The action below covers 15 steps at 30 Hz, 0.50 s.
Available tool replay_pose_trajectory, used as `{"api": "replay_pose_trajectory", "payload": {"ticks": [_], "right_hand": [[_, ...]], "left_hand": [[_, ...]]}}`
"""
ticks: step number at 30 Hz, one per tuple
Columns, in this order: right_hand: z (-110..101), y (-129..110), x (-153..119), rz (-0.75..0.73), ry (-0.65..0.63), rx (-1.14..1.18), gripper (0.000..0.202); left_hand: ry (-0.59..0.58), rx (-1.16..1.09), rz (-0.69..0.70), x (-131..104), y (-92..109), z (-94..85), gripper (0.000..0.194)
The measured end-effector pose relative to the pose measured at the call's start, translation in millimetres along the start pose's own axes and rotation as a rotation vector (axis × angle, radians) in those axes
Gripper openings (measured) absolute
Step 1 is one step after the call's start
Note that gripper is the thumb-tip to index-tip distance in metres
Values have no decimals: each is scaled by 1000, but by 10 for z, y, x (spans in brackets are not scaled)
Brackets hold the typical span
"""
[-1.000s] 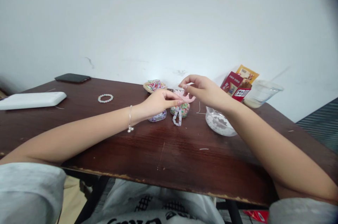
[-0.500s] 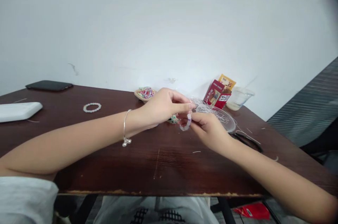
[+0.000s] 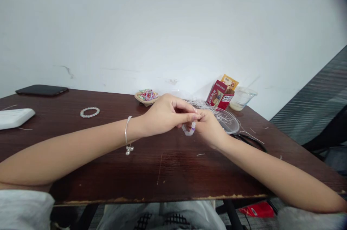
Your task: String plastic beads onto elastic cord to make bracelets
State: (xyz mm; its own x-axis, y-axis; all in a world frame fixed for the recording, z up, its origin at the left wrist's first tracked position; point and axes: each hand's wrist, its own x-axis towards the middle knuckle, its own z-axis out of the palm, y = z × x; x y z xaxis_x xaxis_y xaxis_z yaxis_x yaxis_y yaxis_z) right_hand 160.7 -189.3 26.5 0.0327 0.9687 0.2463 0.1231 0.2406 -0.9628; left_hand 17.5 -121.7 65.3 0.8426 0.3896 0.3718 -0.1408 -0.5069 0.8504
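Observation:
Between my hands hangs a bracelet of pale translucent beads (image 3: 188,131) with a touch of purple on its right side. My left hand (image 3: 169,114) pinches its top between thumb and fingers. From the right, my right hand (image 3: 210,127) grips the same bracelet, its fingertips touching those of the left and partly hidden behind them. A silver chain with small bells (image 3: 127,136) circles my left wrist. Another finished-looking ring of whitish beads (image 3: 90,112) lies flat on the dark wooden table (image 3: 121,175) to the left.
Behind my hands stand a small dish of colourful beads (image 3: 146,97), a clear round tray with white strands (image 3: 231,125), a red box (image 3: 220,94) and a plastic cup (image 3: 242,99). Black-handled scissors (image 3: 251,141) lie right. A white device (image 3: 16,118) and black phone (image 3: 42,90) lie left.
My hands have drawn closer together, the right moving slightly left so the fingers now overlap around the bracelet. The view has shifted a little.

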Motion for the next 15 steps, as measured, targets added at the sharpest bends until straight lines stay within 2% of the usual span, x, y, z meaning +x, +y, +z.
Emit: {"api": "replay_pose_trajectory", "payload": {"ticks": [2,4,8,11,13,15], "right_hand": [[-36,6,30,105,71,223,5],[-49,16,60,205,93,398,15],[-13,40,97,218,32,536,21],[12,52,104,252,-133,409,23],[14,48,109,308,-275,210,20],[7,43,126,264,-325,-26,13]], "left_hand": [[35,71,44,0,-22,-21,17],[55,102,60,2,-58,-28,15],[65,99,67,15,-121,-6,13],[73,112,75,27,-145,17,14],[79,142,103,28,-153,31,12],[88,184,142,24,-153,51,11]]}}
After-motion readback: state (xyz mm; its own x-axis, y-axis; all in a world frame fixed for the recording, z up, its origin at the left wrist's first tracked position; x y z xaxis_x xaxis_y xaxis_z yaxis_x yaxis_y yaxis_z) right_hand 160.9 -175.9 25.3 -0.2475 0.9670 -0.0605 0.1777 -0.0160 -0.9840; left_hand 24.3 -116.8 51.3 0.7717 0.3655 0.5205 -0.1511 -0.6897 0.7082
